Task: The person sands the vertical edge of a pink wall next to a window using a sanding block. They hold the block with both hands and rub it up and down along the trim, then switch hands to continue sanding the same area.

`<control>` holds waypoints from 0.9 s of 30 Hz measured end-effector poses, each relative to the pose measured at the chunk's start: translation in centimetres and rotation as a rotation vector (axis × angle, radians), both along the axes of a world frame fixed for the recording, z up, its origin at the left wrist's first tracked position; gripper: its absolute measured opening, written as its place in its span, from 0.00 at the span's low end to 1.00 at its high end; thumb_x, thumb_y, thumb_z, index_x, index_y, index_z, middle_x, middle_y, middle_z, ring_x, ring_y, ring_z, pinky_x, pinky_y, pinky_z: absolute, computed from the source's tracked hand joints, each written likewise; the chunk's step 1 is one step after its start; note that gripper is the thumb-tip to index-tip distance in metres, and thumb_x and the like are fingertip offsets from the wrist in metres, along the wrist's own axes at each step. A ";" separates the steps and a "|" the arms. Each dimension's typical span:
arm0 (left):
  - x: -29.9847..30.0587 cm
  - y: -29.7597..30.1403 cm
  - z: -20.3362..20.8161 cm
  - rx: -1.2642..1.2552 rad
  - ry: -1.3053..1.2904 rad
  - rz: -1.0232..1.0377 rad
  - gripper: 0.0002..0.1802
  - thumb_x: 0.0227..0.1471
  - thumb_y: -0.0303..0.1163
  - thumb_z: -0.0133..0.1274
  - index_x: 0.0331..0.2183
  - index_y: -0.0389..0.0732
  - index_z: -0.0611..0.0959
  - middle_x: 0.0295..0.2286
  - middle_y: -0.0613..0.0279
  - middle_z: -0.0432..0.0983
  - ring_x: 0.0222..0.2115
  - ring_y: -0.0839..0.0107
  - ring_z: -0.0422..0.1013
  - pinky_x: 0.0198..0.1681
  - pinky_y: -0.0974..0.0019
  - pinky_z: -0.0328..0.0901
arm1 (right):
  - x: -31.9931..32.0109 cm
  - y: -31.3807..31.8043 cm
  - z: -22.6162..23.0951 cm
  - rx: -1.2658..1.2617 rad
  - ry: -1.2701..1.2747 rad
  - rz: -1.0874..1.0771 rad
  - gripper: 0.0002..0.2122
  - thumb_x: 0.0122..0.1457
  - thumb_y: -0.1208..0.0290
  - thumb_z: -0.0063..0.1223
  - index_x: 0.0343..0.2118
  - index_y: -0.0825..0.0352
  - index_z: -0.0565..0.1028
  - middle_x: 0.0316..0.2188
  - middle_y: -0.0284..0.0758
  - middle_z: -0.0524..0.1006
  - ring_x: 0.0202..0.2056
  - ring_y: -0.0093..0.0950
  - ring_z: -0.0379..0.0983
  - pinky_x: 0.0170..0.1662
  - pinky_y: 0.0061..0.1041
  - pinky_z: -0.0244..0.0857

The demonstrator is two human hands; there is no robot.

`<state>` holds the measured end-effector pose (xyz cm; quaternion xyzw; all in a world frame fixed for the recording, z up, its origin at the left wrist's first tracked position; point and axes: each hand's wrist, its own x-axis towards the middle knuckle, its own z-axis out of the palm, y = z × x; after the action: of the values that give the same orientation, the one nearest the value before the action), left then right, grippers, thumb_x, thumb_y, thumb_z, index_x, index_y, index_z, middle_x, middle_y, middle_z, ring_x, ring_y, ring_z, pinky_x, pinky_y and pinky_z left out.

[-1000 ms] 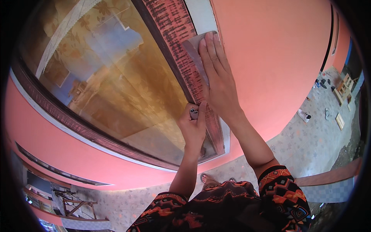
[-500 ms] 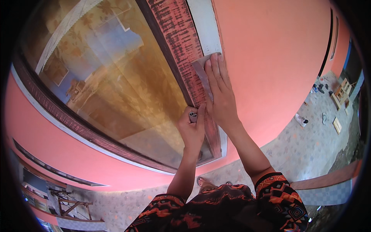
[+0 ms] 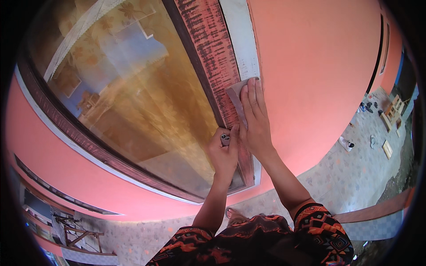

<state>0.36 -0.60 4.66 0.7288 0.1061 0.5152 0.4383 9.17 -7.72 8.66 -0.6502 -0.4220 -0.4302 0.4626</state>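
My right hand (image 3: 255, 119) lies flat, fingers together, pressing a grey sheet of sandpaper (image 3: 235, 95) against the reddish-brown window frame (image 3: 208, 48). The sheet's left edge sticks out from under the fingers. Just below and left, my left hand (image 3: 224, 155) is closed in a fist around a small rolled grey piece (image 3: 225, 138) and rests against the same frame upright. Part of the frame beside the sheet shows pale, bare wood (image 3: 239, 44).
The window glass (image 3: 128, 97) shows a patterned curtain behind it. An orange-pink wall (image 3: 319, 66) surrounds the window. Below lies a patterned tiled floor (image 3: 355, 173) with shoes (image 3: 345, 142) and small objects at the right. A wooden stand (image 3: 75, 232) is at lower left.
My right hand has slid the sandpaper down the frame toward my left hand. The left hand has stayed in place.
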 end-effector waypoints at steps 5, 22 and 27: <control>-0.1 0.6 -0.5 0.026 0.022 0.013 0.13 0.58 0.24 0.60 0.23 0.37 0.76 0.15 0.76 0.56 0.19 0.85 0.52 0.22 0.74 0.47 | -0.4 0.7 4.4 0.030 -0.038 -0.052 0.32 0.52 0.87 0.48 0.64 0.79 0.63 0.69 0.51 0.59 0.71 0.47 0.51 0.71 0.46 0.52; -0.1 0.5 -0.2 -0.004 0.014 0.020 0.13 0.58 0.24 0.62 0.23 0.37 0.77 0.14 0.77 0.56 0.19 0.86 0.51 0.21 0.74 0.46 | 0.2 0.1 3.1 -0.034 -0.030 0.059 0.35 0.49 0.87 0.50 0.66 0.74 0.63 0.69 0.46 0.60 0.71 0.44 0.52 0.70 0.45 0.52; 0.3 0.1 0.3 -0.019 0.005 0.002 0.13 0.58 0.24 0.62 0.23 0.38 0.77 0.14 0.77 0.57 0.19 0.87 0.52 0.21 0.75 0.47 | 0.9 -1.4 -0.2 -0.053 -0.026 0.067 0.34 0.50 0.87 0.49 0.65 0.74 0.65 0.69 0.45 0.61 0.71 0.42 0.54 0.70 0.43 0.53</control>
<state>0.67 -0.53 4.96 0.7257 0.1128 0.5126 0.4448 10.06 -9.15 8.42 -0.6421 -0.4608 -0.4113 0.4541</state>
